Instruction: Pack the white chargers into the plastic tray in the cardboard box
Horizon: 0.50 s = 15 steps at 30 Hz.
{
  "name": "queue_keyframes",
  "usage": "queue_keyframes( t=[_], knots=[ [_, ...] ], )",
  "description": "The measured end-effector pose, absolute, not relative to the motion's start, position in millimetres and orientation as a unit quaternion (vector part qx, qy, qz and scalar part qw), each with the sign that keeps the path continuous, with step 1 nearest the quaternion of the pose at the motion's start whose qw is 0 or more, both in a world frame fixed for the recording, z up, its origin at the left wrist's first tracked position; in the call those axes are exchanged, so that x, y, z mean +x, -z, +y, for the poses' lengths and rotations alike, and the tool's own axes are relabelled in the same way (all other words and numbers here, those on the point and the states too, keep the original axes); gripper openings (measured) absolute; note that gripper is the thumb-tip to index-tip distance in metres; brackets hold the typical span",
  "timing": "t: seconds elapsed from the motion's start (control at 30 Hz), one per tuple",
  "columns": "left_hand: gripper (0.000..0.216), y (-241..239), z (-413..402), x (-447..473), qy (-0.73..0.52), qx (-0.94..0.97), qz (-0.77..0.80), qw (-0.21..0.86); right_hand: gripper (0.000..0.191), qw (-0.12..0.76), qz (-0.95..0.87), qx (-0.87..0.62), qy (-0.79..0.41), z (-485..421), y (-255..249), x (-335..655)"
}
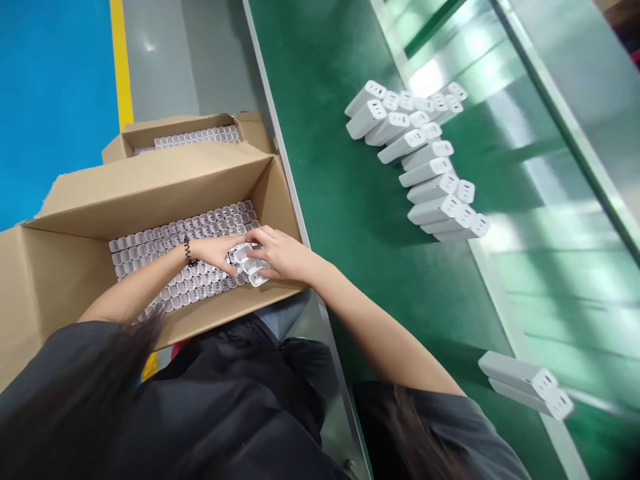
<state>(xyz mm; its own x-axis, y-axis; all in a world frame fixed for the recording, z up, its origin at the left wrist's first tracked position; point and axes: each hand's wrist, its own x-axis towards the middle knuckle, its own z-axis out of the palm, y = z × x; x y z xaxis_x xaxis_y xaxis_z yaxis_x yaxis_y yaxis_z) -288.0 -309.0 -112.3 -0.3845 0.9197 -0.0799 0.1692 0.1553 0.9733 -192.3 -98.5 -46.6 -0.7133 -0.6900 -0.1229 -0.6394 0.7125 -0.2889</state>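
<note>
White chargers [249, 261]: we're gripping a small bunch between left hand [216, 251] and right hand [283, 253], fingers curled closed around them, down in the cardboard box [150, 193]. Box layer is looking nearly full; a pile [417, 160] is already lying on the green belt [350, 200].

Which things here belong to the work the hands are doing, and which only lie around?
In the work:
- left hand and right hand, together gripping a few white chargers
- open carton with rows of chargers

Lying about:
- second carton behind it
- pile of chargers on the green belt
- two chargers nearer on the belt
</note>
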Motion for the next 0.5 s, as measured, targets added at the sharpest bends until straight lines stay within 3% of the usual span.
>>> queue_keyframes(
  t=[0.2,0.27,0.4,0.5],
  knots=[
    [0.062,126,-312,-282,-0.478,0.328,0.651,0.490,0.035,0.137,0.901,-0.404,0.082,-129,50,-187],
    [0.055,141,-320,-274,-0.484,0.285,0.668,0.488,0.025,0.180,0.891,-0.414,0.053,-145,63,-190],
    [0.031,172,-338,-266,-0.489,0.243,0.701,0.458,0.029,0.255,0.878,-0.404,0.036,-175,97,-208],
    [0.025,190,-345,-266,-0.490,0.216,0.724,0.435,0.021,0.307,0.873,-0.378,0.035,-190,124,-226]
  ],
)
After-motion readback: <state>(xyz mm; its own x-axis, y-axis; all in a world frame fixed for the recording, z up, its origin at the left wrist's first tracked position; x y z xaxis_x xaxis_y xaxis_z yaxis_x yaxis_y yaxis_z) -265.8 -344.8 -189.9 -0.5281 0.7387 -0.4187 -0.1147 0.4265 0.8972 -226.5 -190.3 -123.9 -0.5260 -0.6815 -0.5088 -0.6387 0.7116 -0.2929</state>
